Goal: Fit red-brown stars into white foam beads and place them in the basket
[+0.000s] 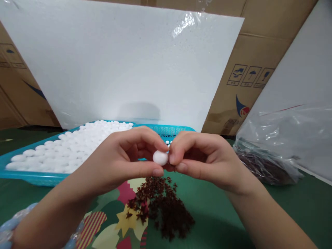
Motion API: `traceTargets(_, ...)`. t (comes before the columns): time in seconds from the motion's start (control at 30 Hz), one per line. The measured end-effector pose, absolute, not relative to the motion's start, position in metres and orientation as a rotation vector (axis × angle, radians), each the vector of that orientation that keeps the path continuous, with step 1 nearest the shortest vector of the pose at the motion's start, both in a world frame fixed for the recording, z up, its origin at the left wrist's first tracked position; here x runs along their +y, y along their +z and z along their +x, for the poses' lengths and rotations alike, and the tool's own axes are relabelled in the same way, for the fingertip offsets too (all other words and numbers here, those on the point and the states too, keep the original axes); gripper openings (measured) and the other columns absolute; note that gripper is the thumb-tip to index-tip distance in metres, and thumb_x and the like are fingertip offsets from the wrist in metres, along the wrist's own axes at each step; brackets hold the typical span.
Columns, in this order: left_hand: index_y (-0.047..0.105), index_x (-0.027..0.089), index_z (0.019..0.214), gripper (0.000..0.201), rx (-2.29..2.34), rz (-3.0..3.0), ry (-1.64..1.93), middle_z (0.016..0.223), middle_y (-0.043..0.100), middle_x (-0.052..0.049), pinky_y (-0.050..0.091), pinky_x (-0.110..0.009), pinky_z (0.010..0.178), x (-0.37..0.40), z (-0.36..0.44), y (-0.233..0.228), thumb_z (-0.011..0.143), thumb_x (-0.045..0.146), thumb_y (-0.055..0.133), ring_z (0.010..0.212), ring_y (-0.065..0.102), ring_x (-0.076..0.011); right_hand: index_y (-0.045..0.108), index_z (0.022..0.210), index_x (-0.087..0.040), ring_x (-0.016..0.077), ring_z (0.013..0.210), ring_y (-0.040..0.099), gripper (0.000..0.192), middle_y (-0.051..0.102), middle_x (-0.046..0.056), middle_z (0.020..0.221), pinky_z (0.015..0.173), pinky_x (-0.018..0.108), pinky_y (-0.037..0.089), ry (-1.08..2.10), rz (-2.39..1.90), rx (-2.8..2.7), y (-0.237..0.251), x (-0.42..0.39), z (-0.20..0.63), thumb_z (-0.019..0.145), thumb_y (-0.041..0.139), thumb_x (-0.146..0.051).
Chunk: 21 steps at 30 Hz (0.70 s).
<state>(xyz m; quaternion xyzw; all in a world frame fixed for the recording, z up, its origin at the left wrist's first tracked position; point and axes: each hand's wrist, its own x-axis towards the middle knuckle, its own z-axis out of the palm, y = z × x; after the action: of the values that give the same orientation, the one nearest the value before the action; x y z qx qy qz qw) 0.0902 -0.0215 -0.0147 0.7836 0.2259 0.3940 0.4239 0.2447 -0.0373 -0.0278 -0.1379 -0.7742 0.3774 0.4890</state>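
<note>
Currently our left fingers (153,138) pinch a white ball (160,158), our right fingers (186,140) pressed together at its side, any contents hidden; below, many brown stars (168,211) lie unused on the bench (215,214); beyond, balls (70,152) crowd a blue tray (46,178), finished or not we cannot tell.

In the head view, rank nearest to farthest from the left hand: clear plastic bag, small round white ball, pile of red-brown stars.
1. Small round white ball, held in the left hand.
2. Pile of red-brown stars, lower centre.
3. Clear plastic bag, far right.
</note>
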Motion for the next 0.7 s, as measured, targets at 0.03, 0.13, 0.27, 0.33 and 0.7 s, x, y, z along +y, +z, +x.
traceTargets(0.03, 0.056, 0.026, 0.062, 0.022, 0.572, 1.981, 1.003, 0.058, 0.052, 0.007, 0.039, -0.01, 0.045, -0.0222, 0.0902, -0.0147, 0.054, 0.006, 0.057, 0.051, 0.047, -0.0044, 0.049, 0.059, -0.014, 0.0041, 0.057, 0.045, 0.011, 0.049, -0.002, 0.063, 0.051, 0.014, 0.039, 0.921, -0.33, -1.881, -0.0278, -0.0376, 0.2447, 0.063, 0.047, -0.003)
traceTargets(0.13, 0.056, 0.026, 0.062, 0.021, 0.586, 2.079, 1.047, 0.061, 0.051, 0.007, 0.038, -0.009, 0.044, -0.0243, 0.0892, -0.0152, 0.053, 0.007, 0.057, 0.051, 0.046, -0.0043, 0.049, 0.06, -0.014, 0.0044, 0.057, 0.045, 0.011, 0.049, -0.002, 0.062, 0.05, 0.014, 0.038, 0.941, -0.334, -1.869, -0.0282, -0.0382, 0.2442, 0.063, 0.047, -0.003)
traceTargets(0.27, 0.056, 0.026, 0.061, 0.019, 0.597, 2.206, 1.108, 0.061, 0.05, 0.007, 0.038, -0.008, 0.046, -0.0264, 0.0867, -0.0155, 0.054, 0.008, 0.057, 0.054, 0.046, -0.0047, 0.049, 0.06, -0.015, 0.0043, 0.057, 0.046, 0.012, 0.049, -0.003, 0.062, 0.05, 0.014, 0.039, 0.987, -0.328, -1.831, -0.0296, -0.0372, 0.243, 0.063, 0.047, -0.004)
traceTargets(0.33, 0.055, 0.026, 0.061, 0.018, 0.603, 2.252, 1.129, 0.061, 0.051, 0.007, 0.038, -0.008, 0.047, -0.0271, 0.0861, -0.0155, 0.055, 0.009, 0.056, 0.056, 0.046, -0.0049, 0.049, 0.059, -0.016, 0.0045, 0.057, 0.047, 0.013, 0.049, -0.003, 0.062, 0.05, 0.015, 0.039, 0.998, -0.32, -1.818, -0.0305, -0.0362, 0.2425, 0.063, 0.047, -0.003)
traceTargets(0.7, 0.053, 0.024, 0.06, 0.012, 0.683, 2.368, 1.18, 0.059, 0.051, 0.007, 0.036, -0.007, 0.043, -0.0287, 0.0919, -0.013, 0.058, 0.012, 0.053, 0.052, 0.047, -0.0043, 0.051, 0.061, -0.016, 0.0047, 0.058, 0.047, 0.013, 0.051, -0.003, 0.065, 0.054, 0.017, 0.04, 0.998, -0.298, -1.813, -0.0326, -0.0358, 0.2413, 0.063, 0.048, -0.004)
